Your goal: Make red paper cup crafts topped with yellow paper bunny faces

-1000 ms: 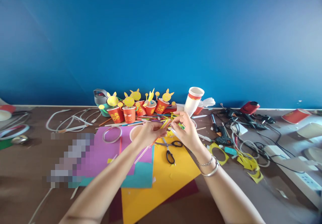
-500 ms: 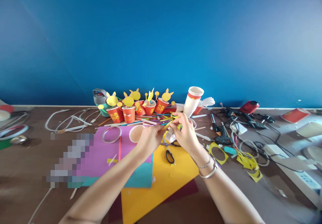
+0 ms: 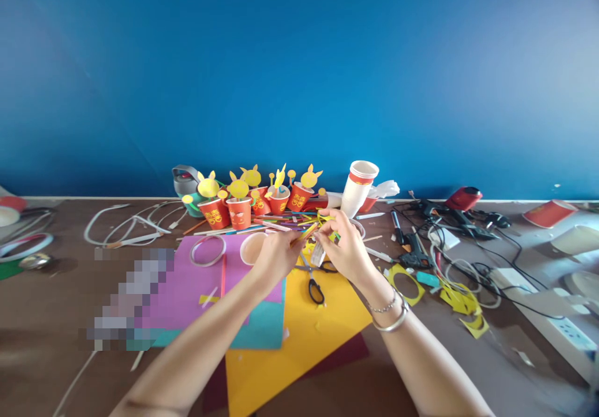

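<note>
My left hand [image 3: 281,251] is closed on a thin yellow-orange strip [image 3: 307,235], which points up towards the other hand. Close beside it, my right hand [image 3: 344,245] has its thumb and index finger bent together near the strip's end; what they pinch is too small to make out. Just under the right fingers is a small white roll [image 3: 319,255], partly covered, and I cannot tell whether it is held. Black-handled scissors [image 3: 316,290] lie below the hands on yellow paper [image 3: 299,354]. A white-mouthed cup [image 3: 251,248] stands beside my left wrist.
Red paper cups [image 3: 240,213] with yellow animal-head cutouts line the wall, and a tall cup stack [image 3: 359,189] leans behind my right hand. Purple paper [image 3: 163,298] lies left. Rightward are a glue gun [image 3: 414,253], yellow scraps [image 3: 461,301], tangled cables and a power strip [image 3: 566,333].
My left hand has shifted slightly, and more of the yellow-orange strip shows. The white roll has turned and looks narrower. Cups and papers stay put.
</note>
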`<state>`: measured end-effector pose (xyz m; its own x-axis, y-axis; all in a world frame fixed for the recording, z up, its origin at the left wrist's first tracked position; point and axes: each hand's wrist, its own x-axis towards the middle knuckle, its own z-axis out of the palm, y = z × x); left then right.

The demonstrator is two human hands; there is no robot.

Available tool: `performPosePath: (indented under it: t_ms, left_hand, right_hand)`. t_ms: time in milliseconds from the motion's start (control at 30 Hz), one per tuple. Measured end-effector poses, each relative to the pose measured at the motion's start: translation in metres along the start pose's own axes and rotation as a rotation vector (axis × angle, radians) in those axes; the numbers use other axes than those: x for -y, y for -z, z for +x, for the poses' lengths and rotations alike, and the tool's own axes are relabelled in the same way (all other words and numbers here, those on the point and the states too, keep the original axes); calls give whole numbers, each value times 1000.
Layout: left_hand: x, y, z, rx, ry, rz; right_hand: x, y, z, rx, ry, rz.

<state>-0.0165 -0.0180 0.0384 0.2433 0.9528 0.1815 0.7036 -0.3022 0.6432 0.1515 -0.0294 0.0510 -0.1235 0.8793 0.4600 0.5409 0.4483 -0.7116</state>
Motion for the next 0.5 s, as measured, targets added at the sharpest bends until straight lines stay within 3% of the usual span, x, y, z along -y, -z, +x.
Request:
performPosePath:
  t_ms: [500]
  left_hand:
    - [-6, -1, -6, -60, -51, 26]
  right_hand:
    - [-4, -3, 0, -2, 16, -69]
